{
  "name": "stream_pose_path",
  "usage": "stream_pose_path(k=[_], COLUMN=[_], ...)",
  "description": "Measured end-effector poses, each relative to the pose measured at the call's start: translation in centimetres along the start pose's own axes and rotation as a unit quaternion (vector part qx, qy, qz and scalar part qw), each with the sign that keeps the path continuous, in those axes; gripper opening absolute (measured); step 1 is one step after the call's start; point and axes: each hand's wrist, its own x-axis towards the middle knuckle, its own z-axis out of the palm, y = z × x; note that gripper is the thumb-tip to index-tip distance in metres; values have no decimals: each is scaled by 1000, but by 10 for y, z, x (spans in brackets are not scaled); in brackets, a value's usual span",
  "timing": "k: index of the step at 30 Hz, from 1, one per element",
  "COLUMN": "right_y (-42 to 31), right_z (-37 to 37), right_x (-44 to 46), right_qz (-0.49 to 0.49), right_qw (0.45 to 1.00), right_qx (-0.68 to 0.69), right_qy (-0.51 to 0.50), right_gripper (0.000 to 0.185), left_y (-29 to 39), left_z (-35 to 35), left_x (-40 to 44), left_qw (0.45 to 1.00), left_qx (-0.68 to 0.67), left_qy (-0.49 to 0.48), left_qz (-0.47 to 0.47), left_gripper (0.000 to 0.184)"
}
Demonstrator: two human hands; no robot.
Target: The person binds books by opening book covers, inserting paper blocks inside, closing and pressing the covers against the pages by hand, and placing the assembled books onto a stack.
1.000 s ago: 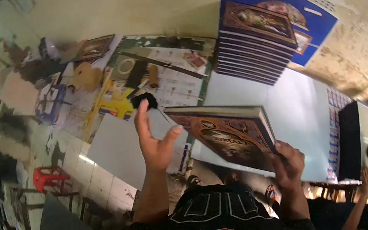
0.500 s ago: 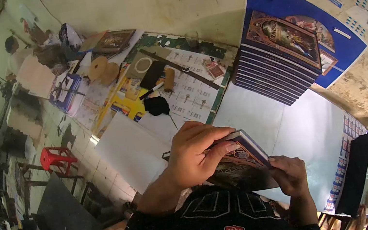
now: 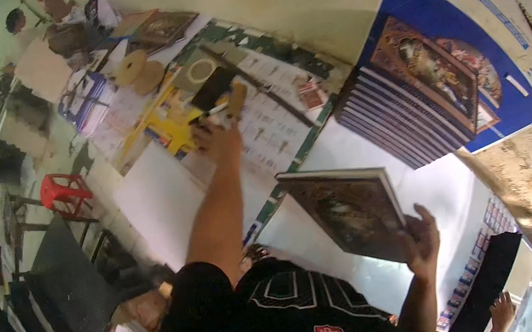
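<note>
My right hand point(image 3: 422, 238) grips the lower right corner of a hardcover book point(image 3: 349, 212) with a dark, ornate picture cover and pale page edges. The book is tilted above the white tabletop. My left hand point(image 3: 219, 135) is stretched out to the far side of the table. It is over the spot where a black cloth lay, beside a white marker point(image 3: 218, 108) and a brown roll-shaped piece point(image 3: 238, 98). Motion blurs its fingers, and what lies under them is hidden. A black flat piece point(image 3: 213, 88) lies just beyond.
A tall stack of similar books point(image 3: 406, 113) stands at the right against a blue poster point(image 3: 518, 100). Tape rolls point(image 3: 134, 72) and more books point(image 3: 163, 29) are at the back left. A red stool point(image 3: 64, 191) stands on the floor. Another person point(image 3: 15, 22) is far left.
My left hand has let go of the book and moved up and left to the marker and cloth. The book now hangs more open to view, in my right hand alone.
</note>
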Motion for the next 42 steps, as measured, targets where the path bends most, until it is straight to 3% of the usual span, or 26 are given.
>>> stream_pose_path(k=[2, 4, 5, 7, 8, 10, 12, 14, 16, 17, 19, 20, 24, 25, 26, 27, 28, 29, 30, 32, 33, 34, 36, 38, 40, 42], right_y=[9, 21, 18, 19, 21, 18, 5, 2, -3, -7, -17, -21, -18, -19, -20, -22, -23, -23, -23, -15, -26, -39, -84, -97, -147, -178], right_z=[-7, -10, -9, -7, -8, -7, -9, -7, 2, 7, 20, 26, 41, 42, 43, 42, 38, 32, 24, 0, -12, -23, -48, -82, -88, -109], right_x=[5, 4, 6, 7, 9, 16, 25, 28, 33, 36, 37, 36, 38, 36, 37, 39, 39, 35, 33, 32, 39, 49, 80, 134, 181, 241], right_qz=[-35, -6, 8, 8, 13, -28, -39, -56, -92, -128, -160, -186, -201, -198, -179, -164, -167, -132, -97, -54, -42, -33, 32, -106, 5, -93], right_qw=[999, 1000, 999, 997, 997, 1000, 996, 985, 979, 972, 962, 952, 945, 944, 954, 963, 962, 971, 978, 984, 989, 992, 967, 917, 983, 924], right_qx=[6, 11, 50, 68, 70, -2, -78, -161, -176, -192, -213, -230, -252, -257, -233, -209, -214, -199, -185, -165, -134, -100, -238, -382, -178, -369], right_qy=[-15, 0, 1, 24, 29, 12, 20, -41, -45, -45, -62, -72, -61, -60, -50, -40, -40, -19, 8, 41, 52, 64, 81, 39, 39, -36], right_gripper=[52, 52, 52, 50, 50, 47, 43, 39, 38, 37, 40, 43, 45, 45, 45, 44, 44, 42, 40, 38, 37, 37, 37, 36, 38, 41], left_y=[-6, -28, -47, -51, -46, -7, 14, 25, 46, 50, 54, 60, 69, 73, 71, 64, 61, 67, 67, 33, 24, 20, 0, 2, -1, -5], left_z=[-7, 30, 39, 42, 40, -20, -48, -61, -59, -69, -96, -113, -181, -174, -198, -212, -202, -206, -192, -132, -112, -95, -73, -82, -82, -86], left_x=[4, 28, 34, 38, 30, -32, -79, -128, -172, -183, -204, -214, -233, -230, -225, -196, -175, -153, -114, -32, -21, -20, -28, -40, -47, -57], left_qw=[998, 996, 995, 968, 967, 946, 924, 912, 744, 742, 729, 728, 587, 451, 362, 476, 587, 770, 831, 949, 979, 977, 992, 996, 992, 990], left_qx=[52, 40, 53, -55, -51, -303, -326, -274, -499, -503, -525, -525, -638, -742, -808, -721, -733, -580, -485, -262, -158, -164, 63, 9, -11, -8], left_qy=[-1, 24, 20, 90, 87, 97, -1, -172, -161, -158, -301, -303, -322, -259, -284, -186, -47, 70, 131, 56, 27, 24, 40, -29, 34, 41], left_qz=[41, 78, 84, 228, 232, 55, 200, 252, 414, 414, 319, 320, 380, 422, 368, 468, 341, 257, 240, 163, 126, 131, 97, 84, 118, 138], left_gripper=[88, 69, 69, 53, 53, 46, 43, 44, 45, 45, 45, 45, 46, 50, 55, 60, 64, 59, 68, 77, 84, 84, 100, 104, 97, 92])
